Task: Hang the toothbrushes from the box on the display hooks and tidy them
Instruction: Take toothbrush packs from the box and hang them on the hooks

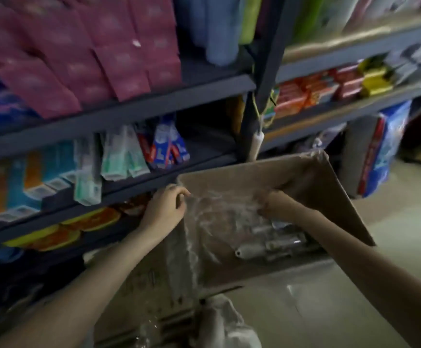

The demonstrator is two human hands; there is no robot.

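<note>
An open brown cardboard box [324, 197] stands in front of the shelves, lined with clear plastic wrap [214, 222]. Packed toothbrushes [274, 244] lie at its bottom under the plastic. My left hand [165, 207] pinches the plastic at the box's left rim. Inside the box, my right hand [276, 204] grips the crumpled plastic above the packs. Toothbrush packs [119, 156] hang on the display row to the upper left; the hooks themselves are hidden.
Dark shelving [154, 96] fills the left and back, with pink packs above, boxed toothpaste at left and soap bars on the right shelf. A white plastic bag [227, 322] lies at the box's near side. Pale floor [392, 222] spreads to the right.
</note>
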